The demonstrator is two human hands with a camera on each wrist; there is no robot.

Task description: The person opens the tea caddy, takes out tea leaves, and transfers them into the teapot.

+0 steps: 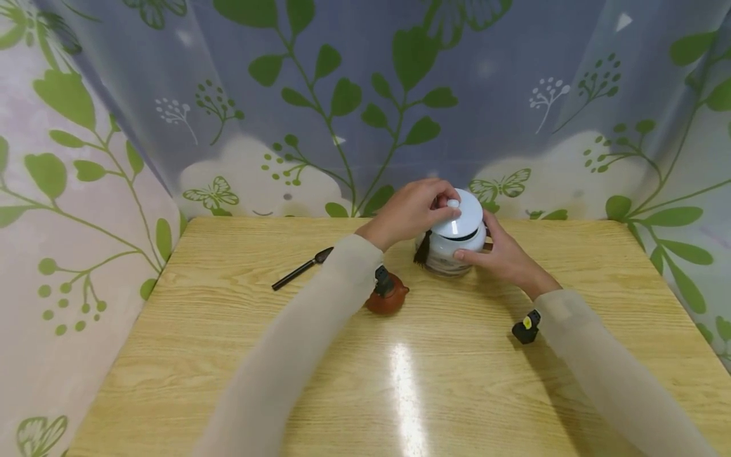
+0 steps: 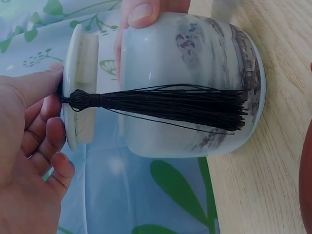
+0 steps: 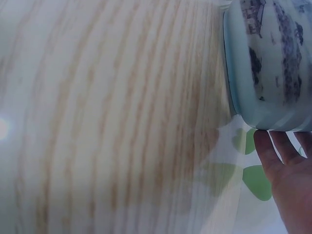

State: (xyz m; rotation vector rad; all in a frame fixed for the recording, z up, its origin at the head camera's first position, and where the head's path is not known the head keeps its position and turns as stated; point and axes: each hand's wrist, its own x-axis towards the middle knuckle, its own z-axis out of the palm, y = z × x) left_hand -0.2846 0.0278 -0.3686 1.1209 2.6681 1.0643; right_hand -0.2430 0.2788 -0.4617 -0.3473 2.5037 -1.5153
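Note:
A white ceramic jar [image 1: 454, 261] with a dark landscape print stands upright toward the back right of the table. My left hand [image 1: 414, 206] pinches the small knob of its round white lid [image 1: 469, 219]. In the left wrist view a gap shows between the lid [image 2: 71, 109] and the jar's mouth, so the lid is raised off it. A black tassel [image 2: 175, 108] hangs from the knob down along the jar's side. My right hand [image 1: 507, 255] grips the jar from the right, thumb at the front, fingers behind.
A reddish-brown clay teapot [image 1: 388, 303] sits below my left wrist, partly hidden by the sleeve and wrist camera. Left of it lies a slim dark tool [image 1: 297, 273] with a flat pointed end. A leaf-patterned curtain [image 1: 365, 114] borders the wooden table [image 1: 468, 381].

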